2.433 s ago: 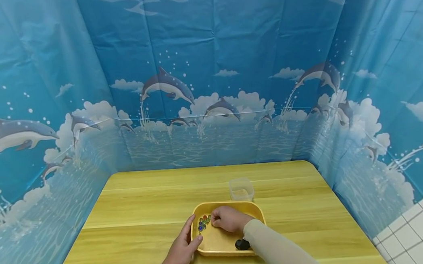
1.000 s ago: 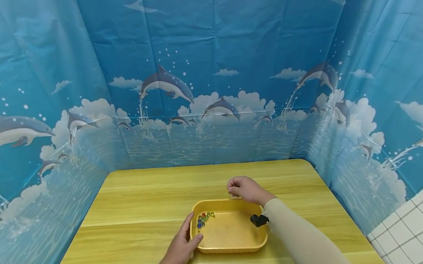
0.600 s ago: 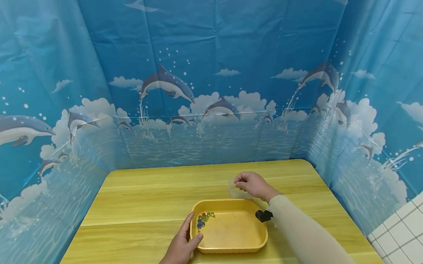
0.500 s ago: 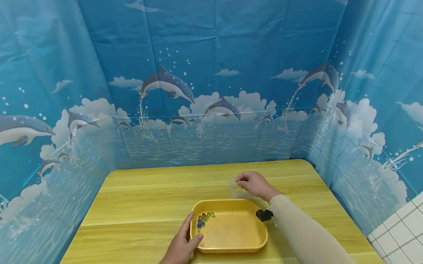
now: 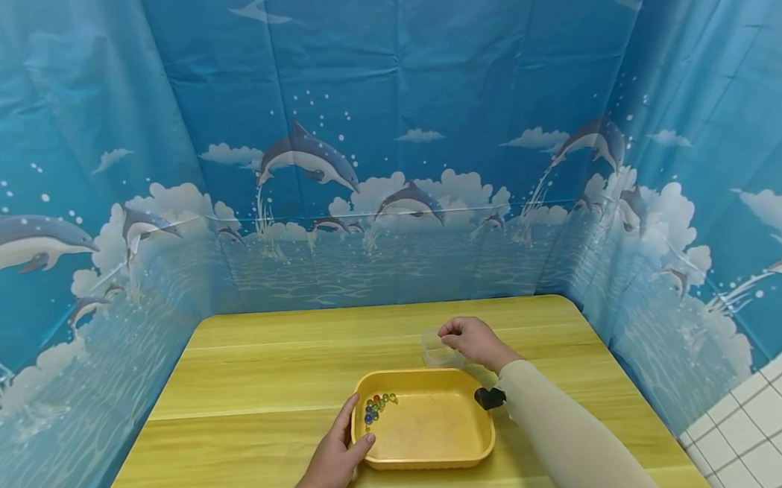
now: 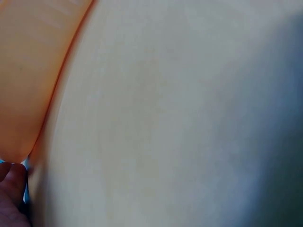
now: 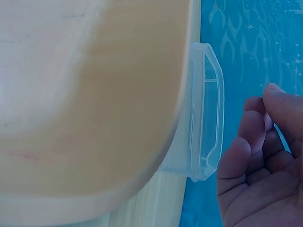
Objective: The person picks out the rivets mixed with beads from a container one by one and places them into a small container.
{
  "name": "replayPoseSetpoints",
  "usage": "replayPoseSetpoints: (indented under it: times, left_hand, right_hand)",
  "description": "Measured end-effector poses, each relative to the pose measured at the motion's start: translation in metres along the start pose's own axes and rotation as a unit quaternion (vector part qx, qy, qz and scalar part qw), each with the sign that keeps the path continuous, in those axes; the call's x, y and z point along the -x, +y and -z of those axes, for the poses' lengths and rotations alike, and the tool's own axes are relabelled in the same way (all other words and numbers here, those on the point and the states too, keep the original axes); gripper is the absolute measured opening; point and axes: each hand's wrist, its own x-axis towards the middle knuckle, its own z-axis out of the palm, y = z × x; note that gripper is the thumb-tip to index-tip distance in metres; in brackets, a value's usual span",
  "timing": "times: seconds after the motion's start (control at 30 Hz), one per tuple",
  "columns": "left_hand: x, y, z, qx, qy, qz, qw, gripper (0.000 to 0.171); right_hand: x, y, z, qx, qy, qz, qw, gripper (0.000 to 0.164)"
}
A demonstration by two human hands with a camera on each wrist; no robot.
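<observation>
My left hand (image 5: 333, 460) grips the left end of the yellow tray (image 5: 438, 461), its thumb over the rim and its fingers along the outside. Several coloured glass marbles (image 5: 377, 403), red, green, yellow and blue, lie together in the tray's left end. Behind the tray stands a clear plastic container (image 5: 434, 352), partly covered by the right hand (image 5: 474, 340). In the right wrist view the right hand's fingers are loosely bent, thumb tip close to the index finger, with nothing visible between them. What the container holds is too faint to tell.
The tray and container stand on a yellow wood-grain table (image 5: 258, 386). A blue dolphin-print curtain (image 5: 392, 259) surrounds its back and sides. On the right wrist, a black device (image 5: 490, 398) hangs over the tray's right rim. White tiles (image 5: 765, 430) show at lower right.
My right hand has left the marbles, moved back over the clear container, then shifted slightly right and stopped. My left hand has kept hold of the tray.
</observation>
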Motion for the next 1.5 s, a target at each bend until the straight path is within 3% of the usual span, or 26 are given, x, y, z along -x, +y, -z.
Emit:
replayPoseSetpoints:
  times: [0.5,1.0,1.33,1.5]
  left_hand:
    - [-0.001,-0.002,0.002,0.019,-0.011,0.001,0.9998,0.076]
    - [0.001,0.001,0.002,-0.001,-0.006,0.005,1.0000,0.077]
    - [0.002,0.003,0.005,-0.001,-0.022,0.011,0.9997,0.086]
    - [0.002,0.000,0.005,-0.006,-0.021,0.012,0.9997,0.087]
  right_hand:
    - [-0.003,0.001,-0.002,-0.002,0.004,-0.012,1.000,0.025]
    - [0.001,-0.014,-0.007,0.013,0.005,0.002,1.000,0.028]
    - [0.008,-0.039,-0.028,-0.012,-0.026,0.033,0.999,0.023]
    - [0.014,-0.049,-0.042,0.000,-0.051,0.051,0.997,0.023]
